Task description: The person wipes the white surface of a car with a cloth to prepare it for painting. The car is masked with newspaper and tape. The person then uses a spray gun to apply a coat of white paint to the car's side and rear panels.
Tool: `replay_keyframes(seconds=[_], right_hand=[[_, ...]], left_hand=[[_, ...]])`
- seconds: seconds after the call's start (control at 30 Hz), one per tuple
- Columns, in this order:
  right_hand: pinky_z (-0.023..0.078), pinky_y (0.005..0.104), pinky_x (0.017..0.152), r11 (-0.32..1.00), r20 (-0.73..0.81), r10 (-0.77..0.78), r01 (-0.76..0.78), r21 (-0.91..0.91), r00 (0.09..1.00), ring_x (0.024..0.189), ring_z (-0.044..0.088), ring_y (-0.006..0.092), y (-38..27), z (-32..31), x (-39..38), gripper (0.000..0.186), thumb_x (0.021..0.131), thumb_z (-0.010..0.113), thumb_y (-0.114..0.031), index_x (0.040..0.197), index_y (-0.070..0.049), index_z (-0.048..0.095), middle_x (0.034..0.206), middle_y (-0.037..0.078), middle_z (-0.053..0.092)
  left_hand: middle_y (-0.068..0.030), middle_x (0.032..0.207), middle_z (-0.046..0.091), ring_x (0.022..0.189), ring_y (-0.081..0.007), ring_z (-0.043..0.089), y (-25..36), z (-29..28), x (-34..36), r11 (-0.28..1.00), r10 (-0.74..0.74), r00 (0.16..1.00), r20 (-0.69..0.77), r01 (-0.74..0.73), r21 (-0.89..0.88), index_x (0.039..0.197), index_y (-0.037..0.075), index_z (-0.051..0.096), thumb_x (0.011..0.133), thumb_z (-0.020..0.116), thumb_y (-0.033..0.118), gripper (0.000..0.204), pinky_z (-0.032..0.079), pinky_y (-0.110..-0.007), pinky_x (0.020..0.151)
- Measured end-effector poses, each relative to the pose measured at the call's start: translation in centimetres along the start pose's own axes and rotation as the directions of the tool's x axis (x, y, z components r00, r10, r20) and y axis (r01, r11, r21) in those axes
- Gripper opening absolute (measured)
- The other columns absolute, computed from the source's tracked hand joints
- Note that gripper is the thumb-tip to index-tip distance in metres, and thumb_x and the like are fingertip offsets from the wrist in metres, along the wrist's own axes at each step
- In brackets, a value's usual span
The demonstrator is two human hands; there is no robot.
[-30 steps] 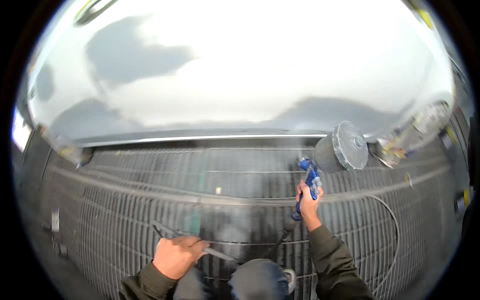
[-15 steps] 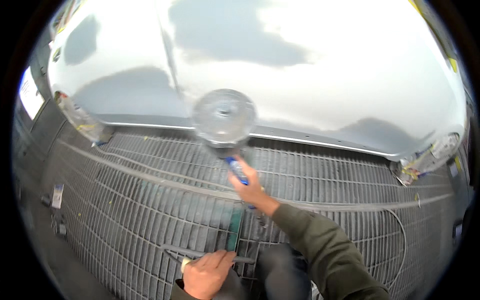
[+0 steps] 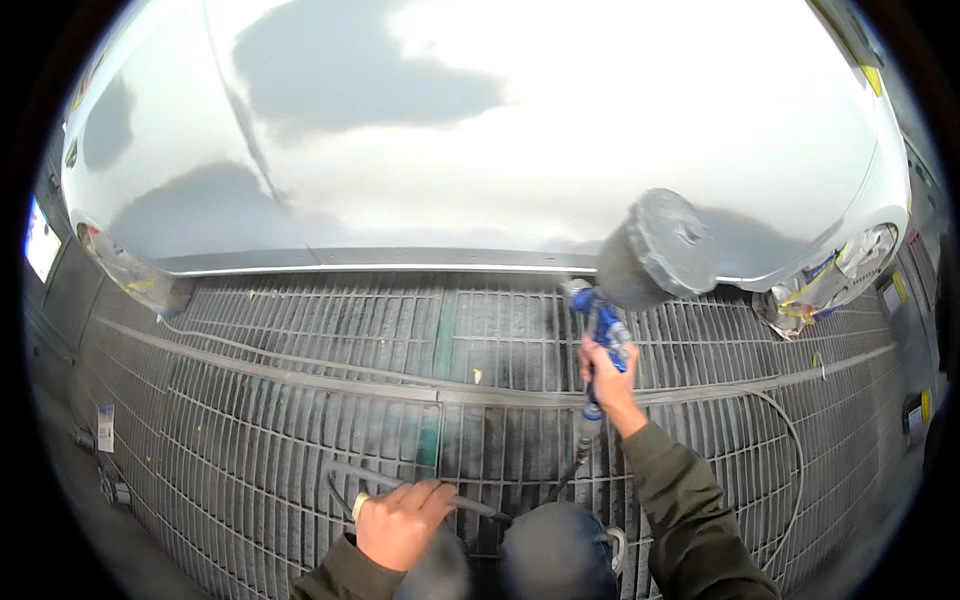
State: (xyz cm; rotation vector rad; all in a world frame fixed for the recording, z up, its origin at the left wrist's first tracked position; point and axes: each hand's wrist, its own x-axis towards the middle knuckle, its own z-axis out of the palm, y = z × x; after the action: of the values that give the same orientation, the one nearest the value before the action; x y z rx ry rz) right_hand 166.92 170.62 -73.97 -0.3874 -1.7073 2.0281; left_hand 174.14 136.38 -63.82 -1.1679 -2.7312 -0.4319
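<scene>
The right hand is wrapped tight around the blue handle of a spray gun. The gun points up and away from the person. On top of it sits a round grey paint cup with a flat lid. The cup is close to the bottom edge of a big silver-white car body, which fills the far part of the view.

The left hand is down near the person, on the left. Its grip is closed around a dark air hose. The hose runs to the right, toward the bottom of the spray gun.

Under everything is a metal grate floor with many thin bars. A thin cable curves over the grate on the right. Near the far right, crumpled masking paper and tape cover part of the car.
</scene>
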Motion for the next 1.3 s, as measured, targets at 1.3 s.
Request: replay_keyframes(seconds=[1.3], right_hand=[[0.04,0.0233,0.049,0.987,0.041,-0.144,0.147,-0.067,0.989,0.056,0.047,0.0048,-9.1,-7.1,0.5,0.026,0.085,0.058,-0.011,0.108,0.0,0.057,0.073,-0.002,0.054]], left_hand=[[-0.0038,0.088,0.07,0.068,-0.0253,0.067,2.2,-1.8,6.8,0.99,-0.045,0.99,-0.133,0.026,-0.137,0.094,0.012,0.072,0.077,0.078,0.026,0.023,0.05,-0.033,0.054]])
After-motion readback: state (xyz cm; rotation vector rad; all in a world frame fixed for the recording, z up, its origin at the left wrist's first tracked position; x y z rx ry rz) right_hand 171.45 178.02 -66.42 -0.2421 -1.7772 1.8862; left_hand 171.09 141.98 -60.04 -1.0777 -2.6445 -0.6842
